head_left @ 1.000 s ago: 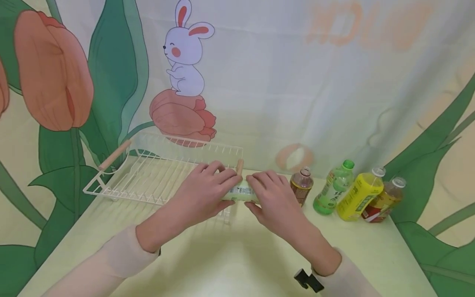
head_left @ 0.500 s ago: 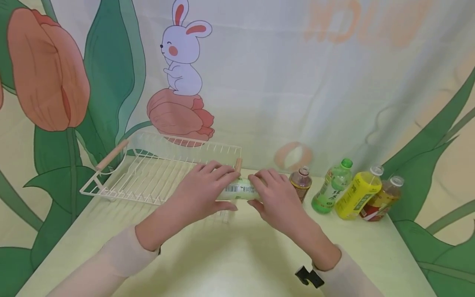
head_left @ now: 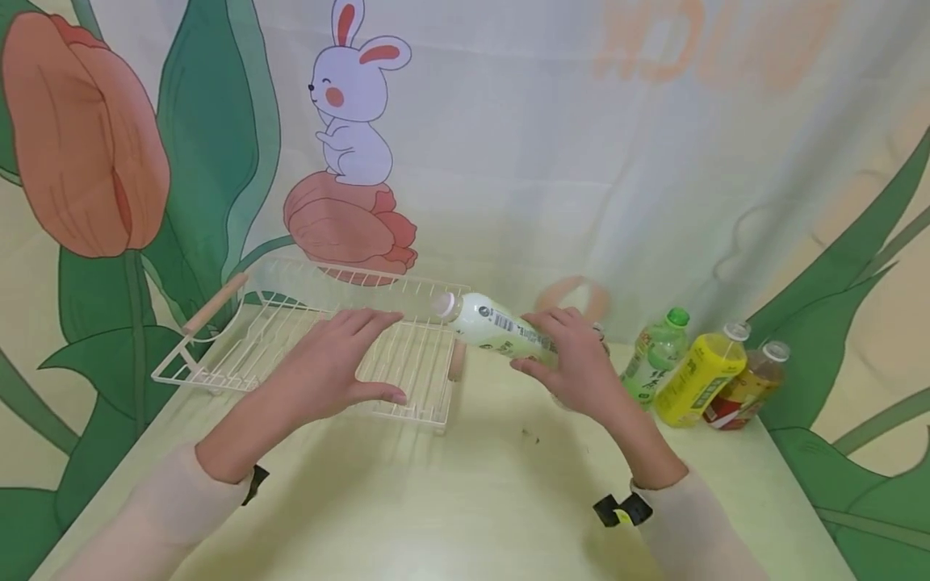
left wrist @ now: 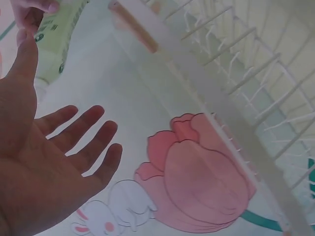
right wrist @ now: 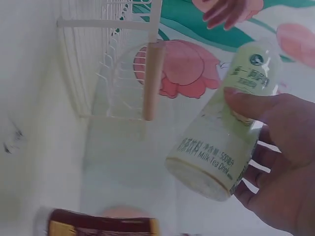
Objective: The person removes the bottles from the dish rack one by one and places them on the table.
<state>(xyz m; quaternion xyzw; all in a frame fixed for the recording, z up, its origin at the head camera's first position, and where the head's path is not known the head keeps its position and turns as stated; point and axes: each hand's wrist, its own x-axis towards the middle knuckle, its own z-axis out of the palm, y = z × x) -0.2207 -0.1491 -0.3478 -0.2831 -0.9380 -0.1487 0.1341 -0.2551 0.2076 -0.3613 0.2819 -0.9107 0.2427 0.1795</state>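
A pale green milk tea bottle [head_left: 501, 323] with a light cap is tilted in the air, its cap end toward the upper left. My right hand [head_left: 581, 367] grips it near the base, thumb on one side and fingers on the other. In the right wrist view the bottle [right wrist: 211, 132] shows its "Milk Tea Drink" label and its bottom. My left hand [head_left: 320, 363] is held apart from the bottle, over the white wire dish rack [head_left: 446, 367], with thumb and fingers spread. The left wrist view shows the left palm [left wrist: 44, 162] holding nothing.
At the right of the table stand a green bottle [head_left: 656, 359], a yellow bottle [head_left: 701, 383] and a red-labelled bottle [head_left: 748, 387]. A dark-labelled bottle [right wrist: 103, 225] is mostly hidden behind my right hand in the head view. Small dark specks [head_left: 530, 436] dot the table. A printed curtain [head_left: 508, 161] hangs behind.
Both hands were on the bottle, which lay level between them. The left hand has let go and moved left; the right hand has shifted right with the bottle, whose cap end now shows.
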